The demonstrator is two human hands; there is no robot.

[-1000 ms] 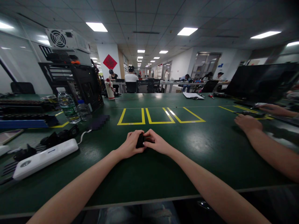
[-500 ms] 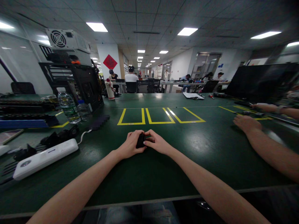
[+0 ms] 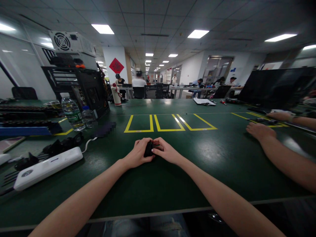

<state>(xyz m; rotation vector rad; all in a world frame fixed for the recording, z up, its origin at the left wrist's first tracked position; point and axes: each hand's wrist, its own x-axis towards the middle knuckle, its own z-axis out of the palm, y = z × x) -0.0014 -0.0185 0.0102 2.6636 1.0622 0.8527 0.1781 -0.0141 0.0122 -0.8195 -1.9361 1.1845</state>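
A small black object (image 3: 148,149) sits between my two hands near the middle of the green table. Its exact kind cannot be made out, as fingers cover much of it. My left hand (image 3: 138,152) wraps it from the left, with the thumb along its near side. From the right, my right hand (image 3: 166,150) pinches it with bent fingers and thumb. Beyond the hands, yellow tape outlines (image 3: 169,129) mark the tabletop.
At left are a white power strip (image 3: 49,167), a water bottle (image 3: 72,110) and an open computer case (image 3: 91,89). A co-worker's hand (image 3: 261,130) rests on the table at right, near dark tools. A clipboard (image 3: 204,101) and a dark monitor (image 3: 274,87) lie farther back.
My hands and the black object stay almost exactly where they were. At right, the co-worker's farther hand has shifted slightly.
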